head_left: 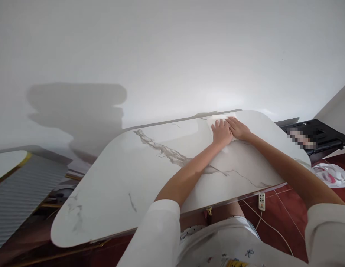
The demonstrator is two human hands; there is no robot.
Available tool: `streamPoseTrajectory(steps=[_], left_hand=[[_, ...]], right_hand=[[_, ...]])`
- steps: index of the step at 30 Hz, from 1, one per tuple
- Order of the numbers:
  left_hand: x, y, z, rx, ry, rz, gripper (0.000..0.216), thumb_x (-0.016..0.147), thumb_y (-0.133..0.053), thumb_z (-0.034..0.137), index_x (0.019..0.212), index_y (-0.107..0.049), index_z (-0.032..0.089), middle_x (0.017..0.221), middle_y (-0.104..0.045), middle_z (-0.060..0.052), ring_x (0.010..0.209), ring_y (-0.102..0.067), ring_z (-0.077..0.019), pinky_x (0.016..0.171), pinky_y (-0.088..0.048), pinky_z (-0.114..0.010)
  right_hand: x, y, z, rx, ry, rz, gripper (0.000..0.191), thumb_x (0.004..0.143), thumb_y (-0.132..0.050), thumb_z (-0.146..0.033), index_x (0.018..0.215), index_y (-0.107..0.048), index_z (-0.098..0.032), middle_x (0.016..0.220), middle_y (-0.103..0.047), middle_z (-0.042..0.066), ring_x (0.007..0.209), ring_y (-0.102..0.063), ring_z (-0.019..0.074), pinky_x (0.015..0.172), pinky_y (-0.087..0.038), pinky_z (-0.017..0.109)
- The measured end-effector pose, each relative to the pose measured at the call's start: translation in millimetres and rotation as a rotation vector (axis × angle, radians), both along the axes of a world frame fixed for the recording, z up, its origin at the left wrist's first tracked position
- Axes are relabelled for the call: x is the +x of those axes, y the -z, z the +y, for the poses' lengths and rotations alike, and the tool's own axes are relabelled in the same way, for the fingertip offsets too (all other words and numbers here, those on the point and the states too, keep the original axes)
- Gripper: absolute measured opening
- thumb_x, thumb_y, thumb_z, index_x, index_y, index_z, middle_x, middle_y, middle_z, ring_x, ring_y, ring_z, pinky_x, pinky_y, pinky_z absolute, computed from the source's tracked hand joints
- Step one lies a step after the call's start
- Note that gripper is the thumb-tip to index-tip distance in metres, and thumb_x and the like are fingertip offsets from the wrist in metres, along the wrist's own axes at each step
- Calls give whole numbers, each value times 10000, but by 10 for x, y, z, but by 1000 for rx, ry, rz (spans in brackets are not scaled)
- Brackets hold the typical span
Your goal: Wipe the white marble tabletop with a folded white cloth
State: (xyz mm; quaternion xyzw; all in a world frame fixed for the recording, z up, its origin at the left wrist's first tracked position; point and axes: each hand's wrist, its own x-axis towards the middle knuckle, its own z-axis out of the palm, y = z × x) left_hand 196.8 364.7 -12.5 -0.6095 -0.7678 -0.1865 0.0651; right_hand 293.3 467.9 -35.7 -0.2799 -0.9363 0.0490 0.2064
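A white cloth or paper towel (217, 120) lies on the far edge of a white marble table (127, 185) with grey veins. My left hand (221, 132) presses flat on it, fingers stretched out. My right hand (238, 128) lies beside it, also flat on the cloth, its fingers extended and touching the left hand. Both arms reach across the table from white sleeves. Most of the cloth is hidden under the hands.
A plain white wall stands right behind the table. A black device (317, 135) sits at the right. A plastic bag (331, 174) and a power strip (261, 200) with its cord lie on the red floor. A ribbed grey piece of furniture (19, 185) stands at left.
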Motion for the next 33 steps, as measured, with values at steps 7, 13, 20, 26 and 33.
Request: streamPoseTrajectory(steps=[7,13,20,26,33], left_hand=[[-222,0,303,22,-26,-19,423,918,-308,235,1282,-509,156,1376,-491,-127,1326,-341,-335,1044,-326,-514],[-330,-3,500,19,-42,-12,421,923,-307,240,1290,-502,174,1382,-485,-119,1333,-336,-332,1049,-314,-510],[-317,-8,760,34,-28,-8,400,928,-302,236,1255,-520,165,1316,-521,-135,1288,-371,-335,1034,-319,-516],[-175,-16,874,28,20,-3,409,934,-288,249,1269,-513,183,1328,-510,-131,1286,-366,-329,1041,-306,-513],[23,-31,706,2,41,16,413,930,-301,249,1278,-510,173,1349,-501,-118,1301,-356,-317,1049,-314,-491]], right_hand=[[-241,-94,235,-44,16,-60,499,979,-236,-315,1414,-419,-152,1493,-411,108,1406,-322,254,1144,-314,439],[-361,-143,436,-95,5,-74,499,960,-258,-302,1420,-397,-170,1509,-387,90,1405,-316,242,1132,-327,442],[-353,-95,728,-86,-32,-10,473,963,-250,-310,1371,-449,-176,1444,-459,105,1375,-352,255,1110,-348,456],[-154,-42,851,-93,-10,4,518,981,-199,-373,1389,-433,-156,1442,-453,132,1375,-350,287,1115,-327,496],[78,-54,664,-82,35,-31,522,968,-214,-325,1404,-416,-121,1466,-428,138,1387,-339,267,1145,-306,466]])
